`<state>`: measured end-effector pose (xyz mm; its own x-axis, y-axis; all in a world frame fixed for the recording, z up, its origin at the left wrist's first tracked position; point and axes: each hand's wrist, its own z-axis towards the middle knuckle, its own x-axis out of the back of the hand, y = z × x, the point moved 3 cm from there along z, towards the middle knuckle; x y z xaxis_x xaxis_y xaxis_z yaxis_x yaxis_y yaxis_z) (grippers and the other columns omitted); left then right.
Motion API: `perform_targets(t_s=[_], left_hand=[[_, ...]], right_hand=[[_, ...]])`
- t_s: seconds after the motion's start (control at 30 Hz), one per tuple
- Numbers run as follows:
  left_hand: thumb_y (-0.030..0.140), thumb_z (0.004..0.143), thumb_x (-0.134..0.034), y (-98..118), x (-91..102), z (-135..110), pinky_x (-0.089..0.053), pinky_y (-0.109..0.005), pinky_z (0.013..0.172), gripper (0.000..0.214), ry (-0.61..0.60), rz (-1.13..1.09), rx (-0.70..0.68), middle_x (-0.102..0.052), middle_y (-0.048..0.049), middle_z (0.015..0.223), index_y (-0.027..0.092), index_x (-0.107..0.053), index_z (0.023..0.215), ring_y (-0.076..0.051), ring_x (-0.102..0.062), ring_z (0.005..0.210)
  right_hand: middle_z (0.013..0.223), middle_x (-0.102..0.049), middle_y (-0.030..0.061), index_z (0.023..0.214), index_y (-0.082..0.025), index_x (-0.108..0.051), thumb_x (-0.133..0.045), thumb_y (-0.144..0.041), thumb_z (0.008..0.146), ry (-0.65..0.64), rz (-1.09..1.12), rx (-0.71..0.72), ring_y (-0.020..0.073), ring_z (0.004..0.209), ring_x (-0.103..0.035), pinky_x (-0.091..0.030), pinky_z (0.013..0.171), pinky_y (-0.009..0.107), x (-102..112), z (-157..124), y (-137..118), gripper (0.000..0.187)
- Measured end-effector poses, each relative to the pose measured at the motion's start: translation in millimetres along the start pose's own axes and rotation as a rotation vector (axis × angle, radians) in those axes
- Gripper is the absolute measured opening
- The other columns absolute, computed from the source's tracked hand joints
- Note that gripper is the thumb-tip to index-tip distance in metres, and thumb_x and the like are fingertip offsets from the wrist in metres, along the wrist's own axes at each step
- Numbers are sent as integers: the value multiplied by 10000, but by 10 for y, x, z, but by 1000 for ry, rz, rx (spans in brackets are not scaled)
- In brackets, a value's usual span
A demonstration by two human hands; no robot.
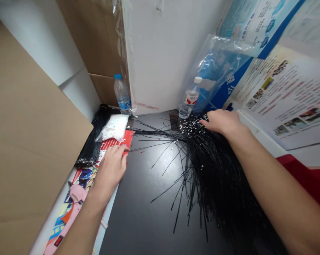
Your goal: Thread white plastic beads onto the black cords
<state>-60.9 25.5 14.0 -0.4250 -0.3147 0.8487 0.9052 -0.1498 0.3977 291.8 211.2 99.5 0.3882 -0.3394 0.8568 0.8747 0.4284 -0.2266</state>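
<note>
Right hand [221, 123] open, not grasping, lying on heap of black wires [205, 170], left hand [110, 169] loosely open, resting on red card [116, 141] left of heap, bag of white bits [115, 127] also left of heap

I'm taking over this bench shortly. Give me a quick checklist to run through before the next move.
1. Right hand on the black wires: ok, resting on top of the pile.
2. Left hand on the red sheet: ok, resting on it.
3. Loose white bits among the wires: not ok, scattered over the pile.
4. Water bottle beside the pile: not ok, standing very close to the wires.
5. Bag of white pieces: cannot tell whether it is sealed.
</note>
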Motion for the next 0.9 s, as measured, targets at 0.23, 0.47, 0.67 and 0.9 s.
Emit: perform_targets(t_s=[0.23, 0.47, 0.67, 0.9], left_hand=[[185, 911, -488, -159, -192, 13, -495, -424, 814, 277, -44, 154, 52, -690, -128, 939, 181, -702, 1087, -295, -609, 897], [227, 913, -528, -13, -155, 96, -492, -384, 715, 188, 25, 212, 70, -685, -112, 879, 227, -709, 864, -294, -603, 867], [204, 958, -470, 161, -21, 87, -478, -370, 797, 182, 27, -10, -8, -691, -89, 933, 199, -651, 936, -256, -619, 892], [211, 953, -493, 215, 234, 45, -475, -375, 869, 198, 78, -118, -37, -705, -96, 1062, 198, -644, 1079, -260, -637, 1003]], right_hand=[[860, -706, 117, 883, -198, -702, -622, -398, 875, -394, -189, 118, 257, 796, -652, -450, 672, 351, -304, -180, -1221, 215], [1132, -676, 140, 1128, -143, -663, -609, -295, 920, -547, 48, 568, 250, 1050, -590, -470, 838, 344, -935, -480, -1970, 263], [1008, -709, 96, 1088, -140, -655, -528, -232, 967, -532, 448, 463, 171, 895, -621, -444, 779, 278, -1010, -620, -2086, 198], [762, -702, 17, 880, -154, -696, -576, -219, 914, -423, 692, 95, 103, 645, -556, -378, 617, 218, -713, -793, -1894, 141]])
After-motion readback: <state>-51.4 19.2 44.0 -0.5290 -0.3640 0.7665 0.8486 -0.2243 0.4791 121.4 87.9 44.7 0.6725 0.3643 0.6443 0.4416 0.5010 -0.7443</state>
